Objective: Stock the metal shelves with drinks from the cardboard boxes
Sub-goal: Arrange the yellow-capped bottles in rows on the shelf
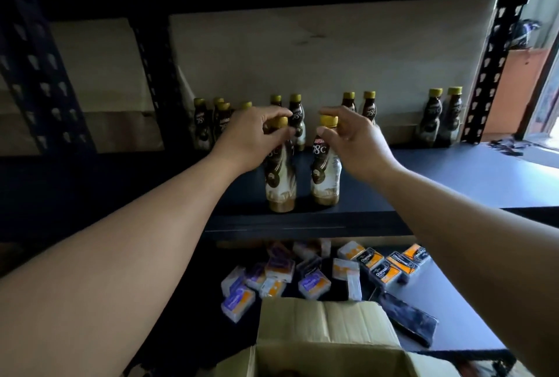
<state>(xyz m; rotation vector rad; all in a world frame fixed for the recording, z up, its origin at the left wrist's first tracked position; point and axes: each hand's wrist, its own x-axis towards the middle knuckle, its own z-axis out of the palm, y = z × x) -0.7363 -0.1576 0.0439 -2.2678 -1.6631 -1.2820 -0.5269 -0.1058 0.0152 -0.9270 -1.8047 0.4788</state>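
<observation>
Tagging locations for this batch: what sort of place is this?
Probably a shop stockroom: slotted metal shelving holds rows of identical bottled drinks, small packaged goods lie on the lower shelf, and an open cardboard box sits below.

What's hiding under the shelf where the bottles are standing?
On the lower shelf lie small packets: purple-and-orange ones left, black-and-orange ones right, plus a dark pouch. The bottle shelf hides whatever sits further back, and the cardboard box covers the front.

A shop stockroom: a steel rack's slotted upright (496, 65) rises at the end of a dark shelf board (453, 177). Identical coffee bottles (369, 109) stand on that board. Below it lie shrink-wrapped packets (384, 268) and an open cardboard box (326, 325).
</observation>
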